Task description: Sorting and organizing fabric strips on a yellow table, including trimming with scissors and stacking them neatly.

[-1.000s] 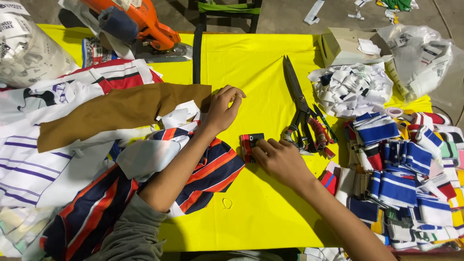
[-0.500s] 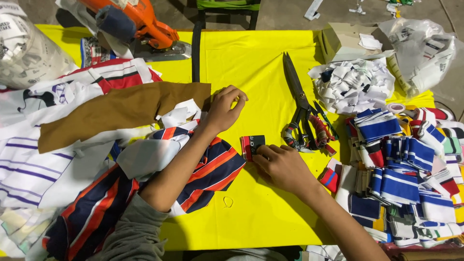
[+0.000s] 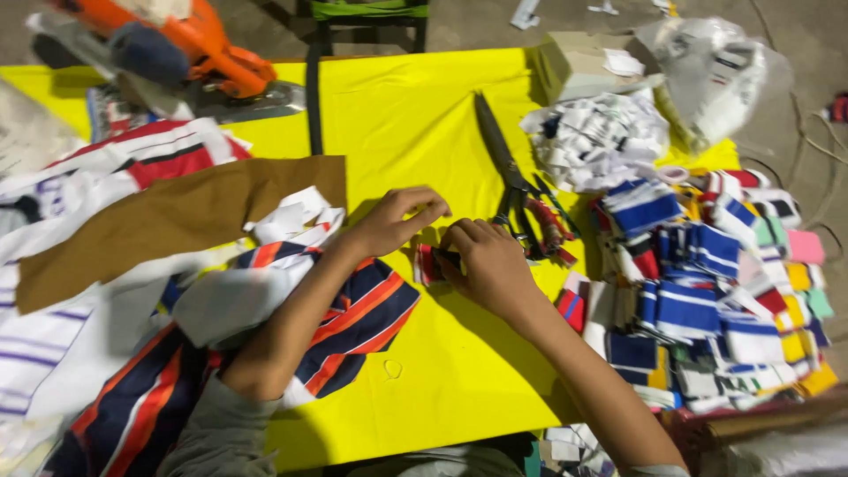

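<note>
Two bare hands meet near the middle of the yellow table cover (image 3: pixel 415 115). The right hand (image 3: pixel 490 265) lies knuckles up, fingers curled down onto a small striped fabric piece (image 3: pixel 428 263) in red, white and dark colours; the piece sits flat on the yellow cloth, touching the fingertips and peeking out on the hand's left side, partly hidden beneath it. Whether the fingers pinch it or only press it down cannot be told. The left hand (image 3: pixel 397 221) hovers just above and to the left of that piece, fingers bent and drawn together, thumb close to the forefinger; it seems to hold nothing, though its fingertips come very near the right hand's.

Under the left forearm lies a navy cloth with red and white stripes (image 3: pixel 353 322), and beside it a brown sheet (image 3: pixel 168 221) over pale striped cloth. Just beyond the right hand rest large dark scissors (image 3: pixel 503 168), their handles wrapped in reddish tape, blades pointing away. Further right are stacks of small blue, white and red striped cut pieces (image 3: pixel 680 265), with a heap of white scraps (image 3: pixel 601 137) behind them. An orange cutting machine (image 3: pixel 190 44) stands at the far left edge.
</note>
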